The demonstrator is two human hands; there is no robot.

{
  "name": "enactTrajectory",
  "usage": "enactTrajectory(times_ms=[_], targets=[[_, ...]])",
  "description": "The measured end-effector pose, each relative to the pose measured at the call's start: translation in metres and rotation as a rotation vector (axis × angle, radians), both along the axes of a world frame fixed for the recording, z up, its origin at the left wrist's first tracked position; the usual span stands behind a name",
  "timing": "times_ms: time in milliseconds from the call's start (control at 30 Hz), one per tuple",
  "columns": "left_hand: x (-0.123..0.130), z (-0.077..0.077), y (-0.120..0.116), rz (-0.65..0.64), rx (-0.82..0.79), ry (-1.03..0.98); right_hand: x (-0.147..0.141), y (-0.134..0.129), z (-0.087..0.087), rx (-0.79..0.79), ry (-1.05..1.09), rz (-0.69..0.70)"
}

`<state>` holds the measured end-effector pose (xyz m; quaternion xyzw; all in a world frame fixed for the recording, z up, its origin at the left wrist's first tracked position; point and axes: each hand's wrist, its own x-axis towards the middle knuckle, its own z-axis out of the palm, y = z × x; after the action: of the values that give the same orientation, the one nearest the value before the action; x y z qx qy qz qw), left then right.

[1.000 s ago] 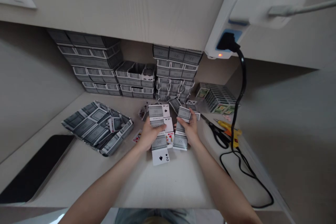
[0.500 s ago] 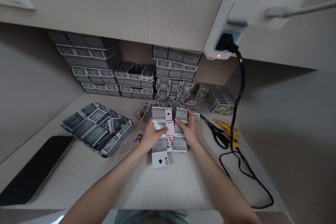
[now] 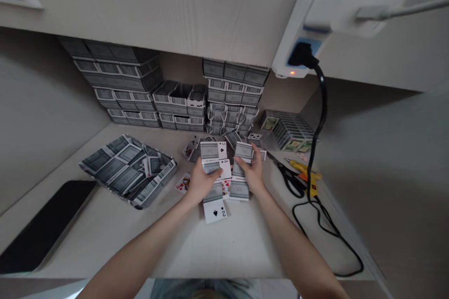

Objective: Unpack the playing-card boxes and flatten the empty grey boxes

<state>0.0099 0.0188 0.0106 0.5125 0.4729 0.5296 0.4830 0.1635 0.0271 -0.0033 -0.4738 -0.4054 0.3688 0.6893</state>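
Note:
My left hand (image 3: 203,180) grips a strip of joined playing cards (image 3: 213,191), thumb on top near an ace of spades. A three of spades shows at the strip's far end and a two of spades (image 3: 215,212) at its near end. My right hand (image 3: 253,170) is closed on a second strip of playing cards (image 3: 240,189), backs up, its thumb across them. Between the strips a red face card partly shows. The fingers beneath both strips are hidden. Loose playing cards (image 3: 191,147) lie just beyond, and a queen card (image 3: 183,183) rests left of my left hand.
An open box made of cards (image 3: 119,163) stands left, near a black flat object (image 3: 45,224). Stacked card boxes (image 3: 235,88) line the back. Scissors (image 3: 293,182), a yellow tool (image 3: 307,170) and a black cable (image 3: 321,126) lie right, below a power strip (image 3: 298,32).
The left strip has shifted slightly left and tilted, opening a wider gap at the far end between the two strips. My right hand has hardly moved.

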Motion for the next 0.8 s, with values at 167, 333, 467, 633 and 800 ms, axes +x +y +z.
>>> enactTrajectory(times_ms=[167,333,467,633,800], targets=[[-0.0002,-0.0005,0.0007,0.017,0.006,0.018,-0.0007,-0.0012,0.0009,-0.005,-0.014,0.006],[0.0012,0.0008,-0.0008,0.016,0.013,0.026,-0.0009,0.0004,-0.0012,0.037,-0.005,0.056],[0.0025,-0.0006,-0.0018,-0.001,0.019,0.031,-0.0013,0.0003,-0.0011,0.047,-0.023,0.067],[0.0026,-0.0013,-0.0016,0.010,0.026,0.033,-0.0010,0.0000,0.0001,0.062,-0.008,0.062],[0.0023,-0.0026,-0.0012,0.031,0.027,0.038,-0.0008,-0.0002,-0.0001,0.065,-0.006,0.060]])
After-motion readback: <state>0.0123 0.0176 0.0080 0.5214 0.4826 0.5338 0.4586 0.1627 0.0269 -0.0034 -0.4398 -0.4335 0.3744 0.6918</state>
